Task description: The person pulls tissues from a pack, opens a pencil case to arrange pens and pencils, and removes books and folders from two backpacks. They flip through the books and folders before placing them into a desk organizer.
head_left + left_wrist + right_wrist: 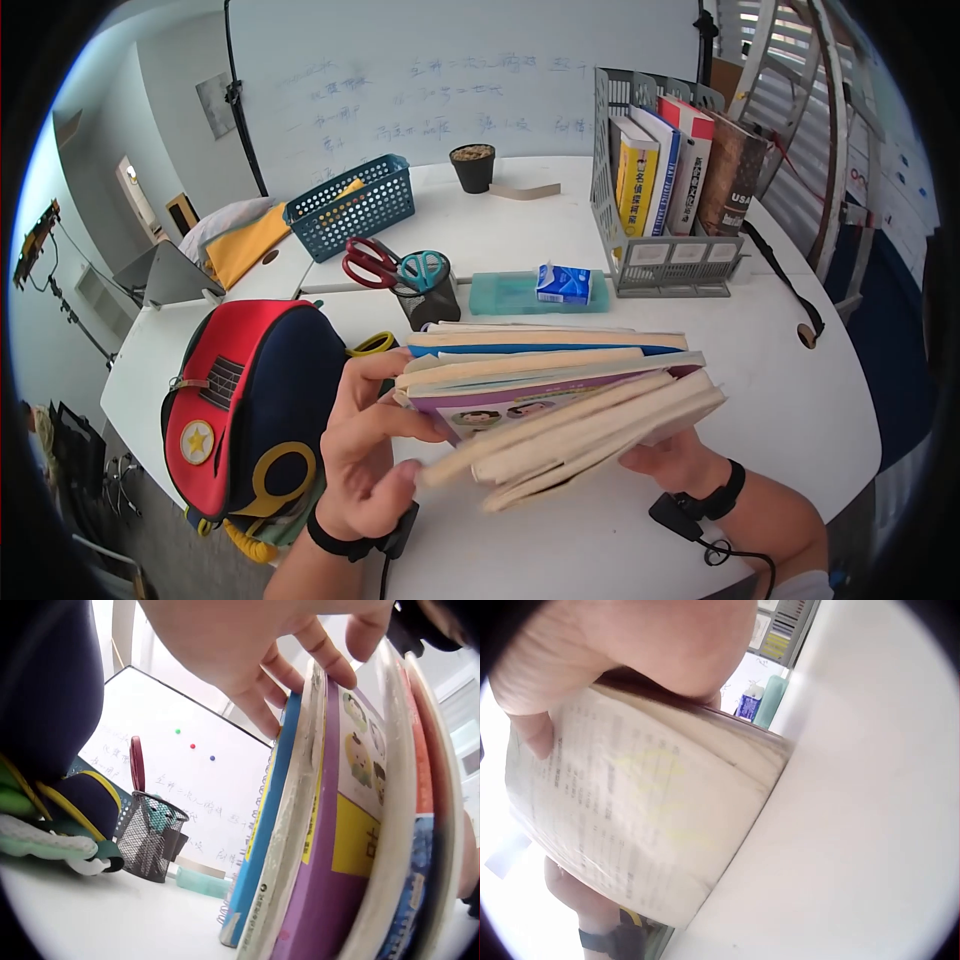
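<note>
A stack of several books (590, 420) stands on edge over the white table, page edges up and the nearer ones fanned toward me. My left hand (362, 455) holds the stack's left end; in the left wrist view its fingers reach over the top edges, near a blue spiral-bound book (262, 825) and a purple book with cartoon faces (322, 862). At the right end, my right hand (682, 462) grips the stack. Its thumb presses a printed page (645, 795) of the nearest book in the right wrist view; its other fingers are mostly hidden behind.
A red and navy backpack (265, 400) sits at left. Behind the books are a mesh pen holder (430, 300) with scissors, a teal case (500, 293) and a blue-white packet (563, 284). Farther back stand a blue basket (350, 215), a potted plant (473, 172) and a grey book rack (675, 280).
</note>
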`<action>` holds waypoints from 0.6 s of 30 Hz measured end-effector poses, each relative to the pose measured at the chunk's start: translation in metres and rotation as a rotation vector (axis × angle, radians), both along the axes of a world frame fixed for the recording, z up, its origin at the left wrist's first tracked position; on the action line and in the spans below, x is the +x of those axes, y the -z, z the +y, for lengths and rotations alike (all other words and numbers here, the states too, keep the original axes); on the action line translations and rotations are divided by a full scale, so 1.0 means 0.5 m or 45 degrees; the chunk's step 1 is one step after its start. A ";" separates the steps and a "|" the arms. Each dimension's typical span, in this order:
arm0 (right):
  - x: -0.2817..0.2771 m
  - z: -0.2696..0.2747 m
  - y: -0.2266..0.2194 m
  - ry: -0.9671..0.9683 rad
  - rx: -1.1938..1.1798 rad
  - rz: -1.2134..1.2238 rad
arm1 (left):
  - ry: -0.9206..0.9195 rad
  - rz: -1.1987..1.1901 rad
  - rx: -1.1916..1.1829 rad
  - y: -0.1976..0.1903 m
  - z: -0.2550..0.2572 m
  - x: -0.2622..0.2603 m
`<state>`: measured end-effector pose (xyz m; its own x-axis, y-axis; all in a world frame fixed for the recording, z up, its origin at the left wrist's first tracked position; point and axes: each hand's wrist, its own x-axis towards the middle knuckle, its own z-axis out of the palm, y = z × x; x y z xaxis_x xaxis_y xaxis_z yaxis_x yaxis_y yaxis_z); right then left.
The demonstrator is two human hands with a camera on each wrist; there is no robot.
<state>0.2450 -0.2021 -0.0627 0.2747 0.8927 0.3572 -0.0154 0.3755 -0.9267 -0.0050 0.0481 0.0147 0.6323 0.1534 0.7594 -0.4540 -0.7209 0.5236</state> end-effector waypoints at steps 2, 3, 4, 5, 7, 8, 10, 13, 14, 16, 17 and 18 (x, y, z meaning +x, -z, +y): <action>0.003 0.000 0.000 0.051 -0.022 -0.057 | 0.094 -0.026 -0.407 -0.014 -0.019 0.000; 0.001 0.001 0.000 0.047 -0.025 -0.060 | 0.084 -0.037 -0.402 -0.022 -0.025 0.004; 0.001 0.003 0.002 0.077 -0.036 -0.019 | 0.078 -0.048 -0.407 -0.020 -0.023 0.006; 0.003 0.002 0.000 0.105 -0.051 0.014 | -0.041 -0.005 -0.247 -0.013 -0.021 0.009; 0.006 -0.001 -0.002 0.025 -0.060 0.002 | -0.186 -0.022 -0.110 0.000 -0.020 0.019; 0.005 0.000 0.002 -0.046 -0.048 0.014 | -0.197 -0.031 -0.119 0.008 -0.023 0.023; 0.026 0.001 0.031 -0.177 -0.114 -0.097 | -0.302 -0.068 -0.190 0.018 -0.022 0.033; 0.016 -0.009 0.023 -0.058 -0.134 -0.146 | -0.170 0.096 -0.216 0.004 -0.019 0.025; 0.013 -0.012 0.019 -0.017 -0.141 -0.162 | -0.047 0.145 -0.216 -0.003 -0.018 0.023; 0.011 -0.009 0.018 0.023 -0.146 -0.178 | 0.073 0.137 -0.304 0.012 -0.012 0.022; 0.009 -0.004 0.019 0.035 -0.119 -0.120 | 0.065 0.068 -0.371 0.011 -0.019 0.027; 0.008 -0.001 0.019 0.047 -0.094 -0.061 | 0.057 0.000 -0.438 0.010 -0.023 0.028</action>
<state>0.2491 -0.2027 -0.0722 0.2920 0.9067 0.3042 0.0424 0.3055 -0.9512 0.0093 0.0365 0.0097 0.6440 0.3726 0.6682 -0.4816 -0.4812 0.7325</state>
